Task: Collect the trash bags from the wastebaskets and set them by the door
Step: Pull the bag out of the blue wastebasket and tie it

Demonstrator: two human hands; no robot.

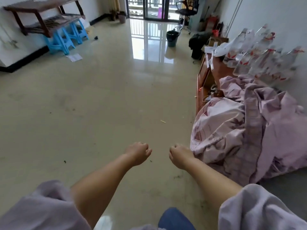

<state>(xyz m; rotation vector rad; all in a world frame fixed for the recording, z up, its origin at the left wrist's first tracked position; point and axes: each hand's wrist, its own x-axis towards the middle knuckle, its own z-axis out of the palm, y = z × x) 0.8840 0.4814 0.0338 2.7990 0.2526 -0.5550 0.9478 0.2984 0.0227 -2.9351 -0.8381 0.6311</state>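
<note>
Empty left hand, right hand

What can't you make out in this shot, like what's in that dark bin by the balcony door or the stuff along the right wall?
Head view only:
- Dark wastebasket: too far and small to tell whether it holds a bag or what is inside.
- Clear packages by the right wall: blurred, contents unreadable.
- Wooden cabinet: largely covered by the pink bedding.
- Left hand and right hand: loosely curled; palms face away.

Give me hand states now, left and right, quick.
Left hand: loosely curled, holding nothing.
Right hand: loosely curled, holding nothing.
</note>
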